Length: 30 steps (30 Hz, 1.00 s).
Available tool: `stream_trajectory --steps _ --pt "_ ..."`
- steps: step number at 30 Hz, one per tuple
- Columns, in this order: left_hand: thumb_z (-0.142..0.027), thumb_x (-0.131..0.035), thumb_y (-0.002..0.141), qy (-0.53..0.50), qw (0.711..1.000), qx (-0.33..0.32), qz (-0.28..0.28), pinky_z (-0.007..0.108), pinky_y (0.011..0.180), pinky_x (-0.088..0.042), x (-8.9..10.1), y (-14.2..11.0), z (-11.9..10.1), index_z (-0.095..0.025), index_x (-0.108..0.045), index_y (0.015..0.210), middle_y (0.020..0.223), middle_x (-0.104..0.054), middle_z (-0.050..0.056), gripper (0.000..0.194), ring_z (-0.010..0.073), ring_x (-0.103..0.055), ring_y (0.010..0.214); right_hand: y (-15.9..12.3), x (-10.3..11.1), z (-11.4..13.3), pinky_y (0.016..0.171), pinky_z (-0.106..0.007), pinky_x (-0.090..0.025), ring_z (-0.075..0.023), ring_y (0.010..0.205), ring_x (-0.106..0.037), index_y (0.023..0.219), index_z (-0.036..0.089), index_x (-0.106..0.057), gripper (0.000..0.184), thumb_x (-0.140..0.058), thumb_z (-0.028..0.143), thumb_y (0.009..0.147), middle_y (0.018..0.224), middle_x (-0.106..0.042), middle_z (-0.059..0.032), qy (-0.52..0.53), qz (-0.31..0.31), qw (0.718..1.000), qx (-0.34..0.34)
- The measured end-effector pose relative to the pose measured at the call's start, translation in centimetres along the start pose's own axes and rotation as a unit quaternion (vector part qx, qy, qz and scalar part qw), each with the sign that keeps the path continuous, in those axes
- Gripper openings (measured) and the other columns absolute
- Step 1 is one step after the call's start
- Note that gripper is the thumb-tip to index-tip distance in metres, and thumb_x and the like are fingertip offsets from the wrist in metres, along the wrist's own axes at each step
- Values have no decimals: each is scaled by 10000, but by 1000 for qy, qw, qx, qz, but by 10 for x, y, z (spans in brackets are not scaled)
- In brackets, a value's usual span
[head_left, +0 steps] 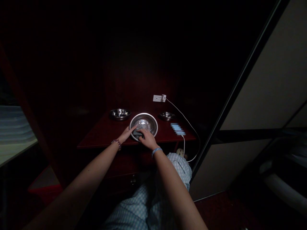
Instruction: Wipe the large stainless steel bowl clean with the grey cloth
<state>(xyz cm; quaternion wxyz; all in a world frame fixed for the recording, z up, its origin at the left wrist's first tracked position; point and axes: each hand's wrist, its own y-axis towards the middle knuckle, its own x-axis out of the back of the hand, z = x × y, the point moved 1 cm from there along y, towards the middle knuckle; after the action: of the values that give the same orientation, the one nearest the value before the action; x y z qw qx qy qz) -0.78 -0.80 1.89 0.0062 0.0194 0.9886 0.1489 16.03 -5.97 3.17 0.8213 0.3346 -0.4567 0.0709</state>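
A shiny steel bowl (155,126) sits on the dark red wooden shelf (100,139), close to its front edge. My left hand (126,134) holds the bowl's near left rim. My right hand (146,139) presses a crumpled grey cloth (137,133) against the inside of the bowl. The cloth's lower part is hidden under my fingers. A beaded bracelet circles my left wrist, and a pale blue band circles my right.
Two smaller steel bowls (120,114) (167,116) stand behind on the shelf. A white cable runs from a wall socket (159,98) past a blurred blue object (177,129). Checked trousers (148,204) lie below, and a dark-framed sliding panel (240,95) stands right.
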Motion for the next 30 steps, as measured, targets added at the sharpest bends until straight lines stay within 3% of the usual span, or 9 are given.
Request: stream_trajectory --steps 5,16,21,26,30 --pt "-536 -722 752 -1 999 20 -26 397 1103 -478 3 6 6 -154 -734 1100 1211 -764 118 517 310 -641 1262 -2 4 7 1108 -358 -430 -200 1232 -579 1282 237 -626 380 -547 161 918 1327 -652 -37 -29 19 999 -15" --pt "-667 -667 731 -18 999 27 -35 387 1058 -497 5 10 12 -124 -718 1152 1180 -771 137 689 315 -671 1205 -2 10 12 1040 -344 -447 -242 1163 -588 1187 166 -666 276 -523 218 956 1245 -687 -104 -147 19 989 -16" --pt "-646 -661 754 -8 999 25 -41 381 1065 -491 6 10 13 -137 -727 1136 1177 -773 134 640 312 -669 1209 0 14 11 1015 -366 -439 -278 1149 -578 1137 116 -692 288 -493 236 967 1199 -702 -147 -197 16 980 -25" --pt "-625 -674 766 -8 999 19 -34 386 1071 -487 5 8 9 -146 -737 1107 1159 -779 129 590 313 -671 1204 -1 14 8 979 -418 -441 -325 1164 -553 1099 108 -707 287 -500 252 962 1174 -700 -177 -213 -6 976 -53" --pt "-625 -688 758 -19 998 29 -47 406 1082 -477 4 6 5 -136 -737 1097 1141 -782 138 597 321 -668 1207 -2 12 5 1002 -427 -427 -324 1147 -542 1069 131 -708 249 -515 220 939 1163 -691 -168 -167 -55 983 -46"
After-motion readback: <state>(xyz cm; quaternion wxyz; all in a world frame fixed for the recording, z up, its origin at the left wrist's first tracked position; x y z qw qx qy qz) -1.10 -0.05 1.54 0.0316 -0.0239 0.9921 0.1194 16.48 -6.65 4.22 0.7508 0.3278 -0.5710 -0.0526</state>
